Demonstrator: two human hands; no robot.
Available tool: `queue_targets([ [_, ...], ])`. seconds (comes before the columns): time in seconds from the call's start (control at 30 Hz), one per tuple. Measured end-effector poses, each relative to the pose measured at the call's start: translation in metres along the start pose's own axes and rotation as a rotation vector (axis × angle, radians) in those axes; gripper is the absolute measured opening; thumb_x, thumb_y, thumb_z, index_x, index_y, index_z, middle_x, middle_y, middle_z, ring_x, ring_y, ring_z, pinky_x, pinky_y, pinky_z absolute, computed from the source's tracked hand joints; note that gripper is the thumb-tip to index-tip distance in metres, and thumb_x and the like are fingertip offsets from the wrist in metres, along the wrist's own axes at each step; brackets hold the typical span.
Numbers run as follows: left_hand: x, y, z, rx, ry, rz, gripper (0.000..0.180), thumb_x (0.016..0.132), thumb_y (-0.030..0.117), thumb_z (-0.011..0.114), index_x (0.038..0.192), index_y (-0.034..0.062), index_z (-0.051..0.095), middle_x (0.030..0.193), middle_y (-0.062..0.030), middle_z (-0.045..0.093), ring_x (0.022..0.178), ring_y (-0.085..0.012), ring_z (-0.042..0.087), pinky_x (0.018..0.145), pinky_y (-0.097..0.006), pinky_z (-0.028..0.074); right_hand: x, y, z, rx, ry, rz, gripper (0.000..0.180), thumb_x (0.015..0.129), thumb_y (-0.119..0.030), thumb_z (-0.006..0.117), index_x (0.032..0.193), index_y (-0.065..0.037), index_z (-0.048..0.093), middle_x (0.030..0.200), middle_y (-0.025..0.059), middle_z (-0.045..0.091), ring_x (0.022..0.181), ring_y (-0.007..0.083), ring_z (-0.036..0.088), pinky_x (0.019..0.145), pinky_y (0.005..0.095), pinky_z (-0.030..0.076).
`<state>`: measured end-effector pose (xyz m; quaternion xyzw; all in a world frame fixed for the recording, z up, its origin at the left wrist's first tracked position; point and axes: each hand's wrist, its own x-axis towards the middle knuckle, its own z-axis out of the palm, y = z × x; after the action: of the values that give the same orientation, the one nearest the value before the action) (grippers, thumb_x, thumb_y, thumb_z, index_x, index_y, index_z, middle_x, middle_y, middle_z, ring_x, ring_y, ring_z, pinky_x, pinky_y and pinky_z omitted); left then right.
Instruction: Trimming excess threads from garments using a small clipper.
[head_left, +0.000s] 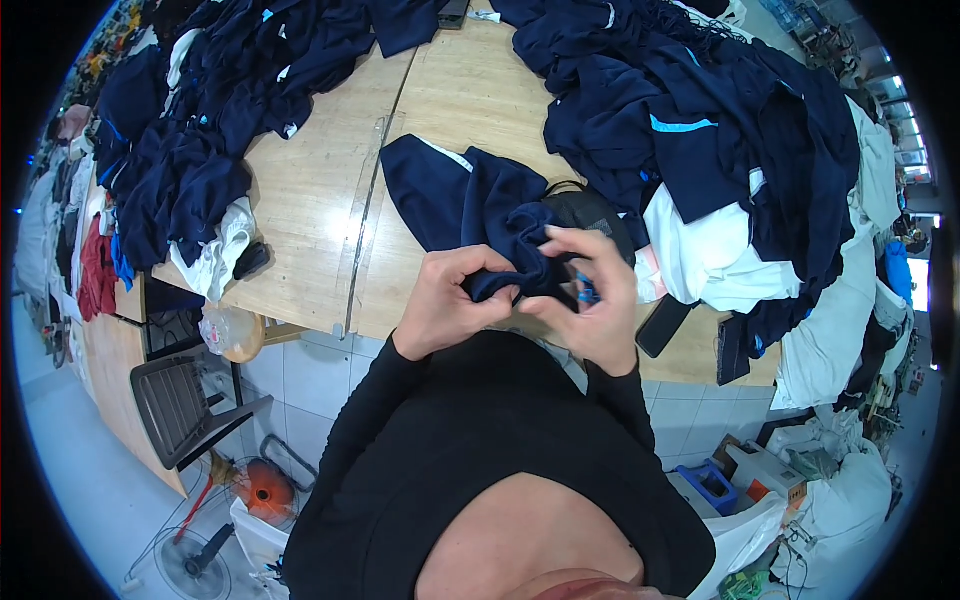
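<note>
A navy blue garment (pixel 472 192) with a white strip along one edge lies crumpled on the wooden table in front of me. My left hand (pixel 452 302) pinches a gathered fold of it between thumb and fingers. My right hand (pixel 596 298) is curled at the right side of the same fold, close to the cloth. Within its curved fingers sits a small blue object (pixel 587 290), mostly hidden, whose kind I cannot make out. A black mesh item (pixel 590 218) rests just behind the right hand, partly covered by it.
Navy garments (pixel 690 120) with white cloth (pixel 705 245) are heaped at right, another navy pile (pixel 200 150) at left. A black phone (pixel 664 326) lies near the front edge of the table (pixel 310 190). A chair (pixel 180 400) and a fan (pixel 195 565) stand at lower left.
</note>
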<state>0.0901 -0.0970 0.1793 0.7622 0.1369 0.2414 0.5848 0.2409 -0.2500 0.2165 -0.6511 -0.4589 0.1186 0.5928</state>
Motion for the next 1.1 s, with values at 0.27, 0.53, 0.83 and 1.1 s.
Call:
queue_targets([
  [0.27,-0.027,-0.036,-0.048,0.151,0.097,-0.171,0.024,0.086,-0.001,0.086,0.107,-0.001,0.075,0.101,-0.0141,0.075,0.093,-0.0295,0.075,0.085,-0.036,0.058,-0.009,0.071,-0.063,-0.147,0.506,0.308,0.018,0.109,-0.014,0.072,0.096,-0.001,0.07,0.082,0.0012,0.068,0.081,0.0087,0.06,0.077,0.0268,0.048],
  [0.53,-0.055,-0.094,-0.056,0.309,0.022,-0.358,0.061,0.085,0.018,0.093,0.136,-0.0017,0.066,0.123,-0.0201,0.074,0.116,-0.0371,0.073,0.102,-0.042,0.058,-0.036,0.069,-0.077,-0.316,0.234,0.441,0.021,0.101,-0.007,0.079,0.12,-0.001,0.078,0.11,0.009,0.079,0.098,0.0168,0.073,0.087,0.0297,0.057],
  [0.83,-0.036,-0.131,-0.031,0.429,0.217,-0.38,0.043,0.084,0.009,0.088,0.123,0.0005,0.072,0.113,-0.0147,0.071,0.099,-0.0246,0.072,0.082,-0.037,0.059,-0.034,0.1,0.03,-0.366,-0.122,0.218,0.028,0.089,-0.003,0.086,0.115,0.001,0.077,0.098,0.0143,0.074,0.089,0.0269,0.076,0.077,0.0389,0.057],
  [1.1,-0.049,-0.125,-0.037,0.052,0.332,-0.298,0.013,0.095,-0.009,0.068,0.099,0.0028,0.064,0.104,-0.0051,0.073,0.084,-0.0087,0.065,0.068,-0.024,0.051,-0.023,0.059,-0.011,0.357,-0.611,0.595,0.021,0.102,-0.006,0.077,0.122,0.0,0.082,0.119,0.0106,0.082,0.103,0.0115,0.075,0.09,0.0266,0.057],
])
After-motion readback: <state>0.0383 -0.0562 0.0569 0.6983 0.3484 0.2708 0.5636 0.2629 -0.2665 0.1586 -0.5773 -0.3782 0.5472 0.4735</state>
